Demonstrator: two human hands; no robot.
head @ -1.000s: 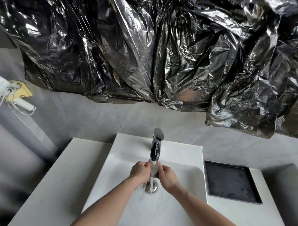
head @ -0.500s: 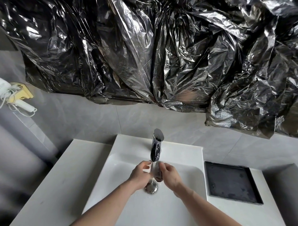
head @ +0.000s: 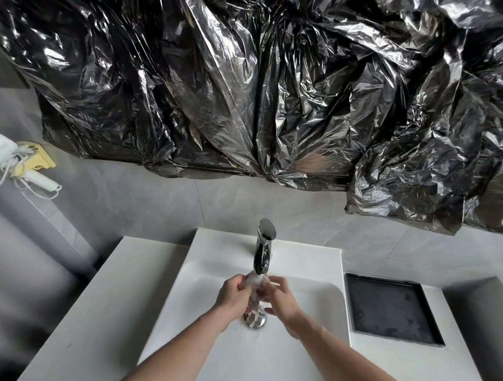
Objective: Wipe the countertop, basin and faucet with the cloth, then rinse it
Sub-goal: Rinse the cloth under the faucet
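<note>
Left hand [head: 234, 297] and right hand [head: 281, 300] meet low centre of the frame, both with fingers curled round a small wet pale cloth [head: 257, 288] bunched between them. Cloth sits right under the spout of the chrome faucet [head: 264, 251], touching or nearly touching its tip; water blurs it, so its exact shape is unclear. Both forearms come up from the bottom edge, bare.

Just below the hands, a chrome drain [head: 254, 321] in the floor of the white basin [head: 307, 317], partly hidden by the cloth and fingers. Droplets around the drain. Faucet stands upright on the back ledge of the basin, centre frame.

White countertop [head: 86, 327] runs along the left of the basin and continues to the right. Set into the right part, lower right of the frame: a dark square recessed tray [head: 392, 311] with a metal rim.

Grey tiled wall [head: 147, 203] behind. Upper half of the frame is covered by crumpled black plastic sheeting [head: 240, 90], shiny.

Left edge, mid height: white hair dryer [head: 1, 155] with coiled cord on a yellow holder [head: 42, 157]; small grey marking on its body, too small to read. No other writing legible.
</note>
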